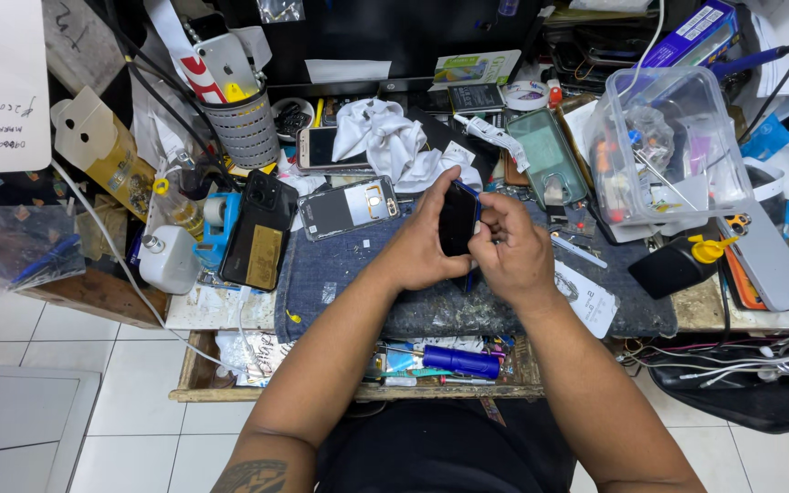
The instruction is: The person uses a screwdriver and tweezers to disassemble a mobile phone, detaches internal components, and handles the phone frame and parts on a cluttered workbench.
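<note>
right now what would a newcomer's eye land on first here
First the two hands at the centre: the left hand and right hand both hold a dark phone upright above a blue denim mat. Next, the clear plastic tub of small parts at upper right, and the crumpled white cloth behind the hands.

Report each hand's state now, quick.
Left hand: closed around the dark rectangular smartphone.
Right hand: fingers curled on the same phone's edge.
</note>
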